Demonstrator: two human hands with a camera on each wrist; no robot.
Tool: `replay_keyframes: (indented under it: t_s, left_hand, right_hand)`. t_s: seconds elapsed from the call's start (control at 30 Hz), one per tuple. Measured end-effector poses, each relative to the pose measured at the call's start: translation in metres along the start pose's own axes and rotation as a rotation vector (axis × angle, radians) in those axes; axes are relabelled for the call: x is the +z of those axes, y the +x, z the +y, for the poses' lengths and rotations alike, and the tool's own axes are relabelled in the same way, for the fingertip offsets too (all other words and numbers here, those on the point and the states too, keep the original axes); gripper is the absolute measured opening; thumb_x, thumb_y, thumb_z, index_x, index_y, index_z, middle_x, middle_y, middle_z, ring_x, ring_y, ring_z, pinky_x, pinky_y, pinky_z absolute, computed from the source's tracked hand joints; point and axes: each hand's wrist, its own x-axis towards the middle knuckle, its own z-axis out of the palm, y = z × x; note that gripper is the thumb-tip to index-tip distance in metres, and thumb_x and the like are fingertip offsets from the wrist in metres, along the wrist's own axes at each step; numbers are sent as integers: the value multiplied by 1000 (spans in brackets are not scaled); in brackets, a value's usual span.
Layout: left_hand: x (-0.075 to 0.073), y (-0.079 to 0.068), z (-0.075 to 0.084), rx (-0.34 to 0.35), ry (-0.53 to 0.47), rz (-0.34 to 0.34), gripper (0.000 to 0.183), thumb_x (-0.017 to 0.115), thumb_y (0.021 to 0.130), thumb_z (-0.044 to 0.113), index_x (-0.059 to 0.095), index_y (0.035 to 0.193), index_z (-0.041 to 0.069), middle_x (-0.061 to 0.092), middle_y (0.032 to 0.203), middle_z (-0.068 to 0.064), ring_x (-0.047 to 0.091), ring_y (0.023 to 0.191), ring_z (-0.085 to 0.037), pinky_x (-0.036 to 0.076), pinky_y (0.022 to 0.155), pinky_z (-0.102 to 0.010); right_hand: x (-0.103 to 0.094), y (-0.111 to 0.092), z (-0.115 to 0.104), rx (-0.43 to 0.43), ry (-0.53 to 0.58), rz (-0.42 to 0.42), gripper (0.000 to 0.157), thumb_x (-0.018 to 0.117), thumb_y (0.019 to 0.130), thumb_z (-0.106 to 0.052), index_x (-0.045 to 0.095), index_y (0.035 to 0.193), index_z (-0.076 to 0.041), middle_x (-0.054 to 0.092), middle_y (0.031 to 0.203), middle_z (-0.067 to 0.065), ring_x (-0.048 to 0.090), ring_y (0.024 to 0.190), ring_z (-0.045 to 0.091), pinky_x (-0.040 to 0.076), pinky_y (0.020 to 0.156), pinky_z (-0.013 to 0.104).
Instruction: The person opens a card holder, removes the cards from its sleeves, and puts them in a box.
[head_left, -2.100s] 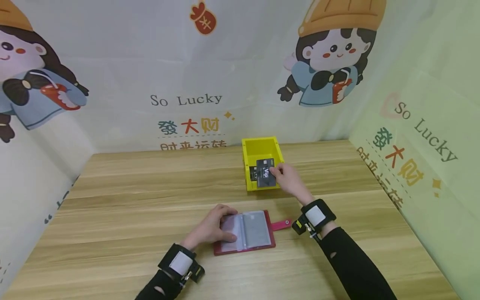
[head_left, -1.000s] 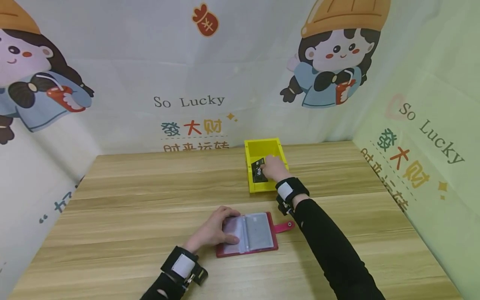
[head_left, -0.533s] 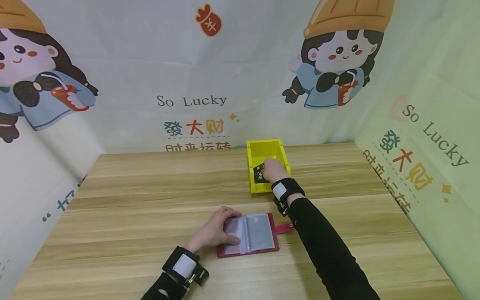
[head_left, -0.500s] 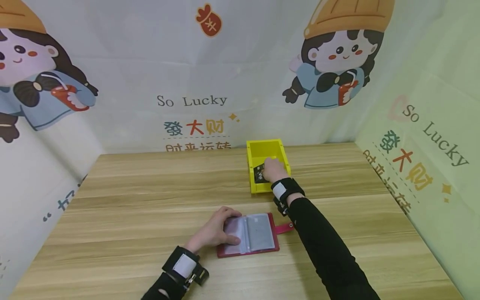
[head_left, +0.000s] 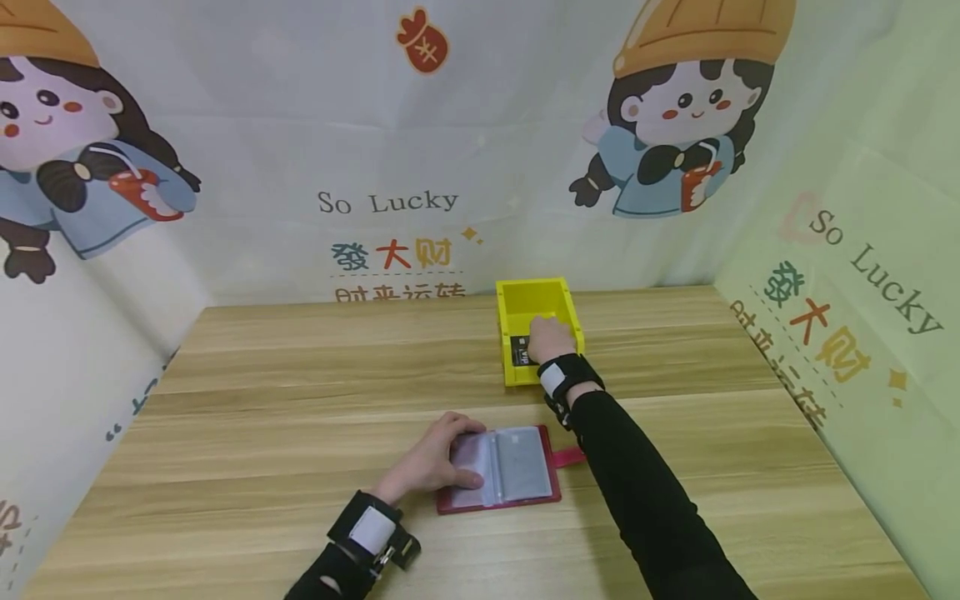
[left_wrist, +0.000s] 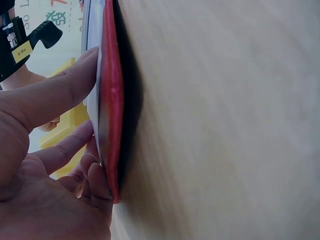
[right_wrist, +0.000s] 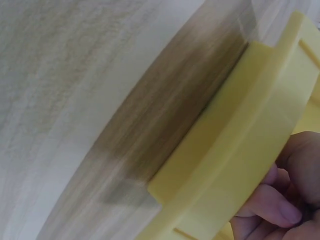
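An open red card holder (head_left: pixel 517 468) with clear sleeves lies on the wooden table (head_left: pixel 300 392) near the front. My left hand (head_left: pixel 435 457) rests on its left page, fingers pressed flat on the sleeves. The left wrist view shows those fingers (left_wrist: pixel 50 100) against the holder's red edge (left_wrist: pixel 112 100). Further back stands a yellow box (head_left: pixel 534 287). My right hand (head_left: pixel 550 337) is down inside it, fingers curled on a black card (head_left: pixel 519 351) that shows at the hand's left. In the right wrist view only curled fingertips (right_wrist: pixel 292 202) and the box wall (right_wrist: pixel 250 140) show.
Printed cloth walls (head_left: pixel 390 200) close the table in at the back, left and right. The holder's red snap tab (head_left: pixel 570 456) sticks out to the right, under my right forearm. Bare wood spreads on the left half.
My right hand carried the black card from above the box down into it, and the card has sunk lower. The left hand has stayed on the holder.
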Motion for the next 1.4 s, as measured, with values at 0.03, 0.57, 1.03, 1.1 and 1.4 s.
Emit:
replay_keyframes:
  t_s: [0.03, 0.57, 1.03, 1.1, 1.4]
  left_hand:
    - [0, 0, 0, 0, -3, 0, 64, 86, 77, 12, 57, 133, 1, 52, 129, -17, 49, 111, -28, 43, 94, -41]
    - [2, -2, 2, 13, -21, -6, 63, 86, 77, 11, 58, 132, 1, 53, 124, -17, 50, 109, -28, 44, 91, -40]
    - [0, 0, -2, 7, -18, 5, 63, 86, 77, 12, 58, 132, 2, 53, 127, -17, 50, 110, -28, 42, 92, -38]
    - [0, 1, -3, 9, -10, 4, 64, 86, 77, 13, 58, 133, 2, 53, 127, -17, 50, 111, -28, 43, 92, -39]
    - [1, 2, -3, 13, 3, 2, 64, 86, 77, 14, 57, 133, 3, 52, 128, -17, 50, 112, -28, 42, 94, -40]
  right_hand:
    - [0, 0, 0, 3, -1, -2, 23, 53, 101, -10, 66, 118, 0, 68, 114, 18, 62, 98, 31, 52, 87, 42]
    - [-7, -50, 14, -261, 294, 221, 39, 59, 96, -14, 48, 59, -11, 33, 52, -5, 33, 46, 9, 25, 46, 21]
    - [25, -120, 43, -462, 365, 48, 24, 70, 93, -20, 72, 112, -4, 65, 89, 3, 52, 73, 12, 43, 64, 23]
    - [32, -123, 46, -478, 340, -11, 39, 73, 92, -25, 67, 124, -4, 63, 98, 6, 52, 79, 12, 44, 68, 24]
    - [44, -120, 55, -514, 287, -114, 67, 79, 85, -39, 60, 137, -2, 57, 108, 10, 48, 89, 16, 39, 73, 27]
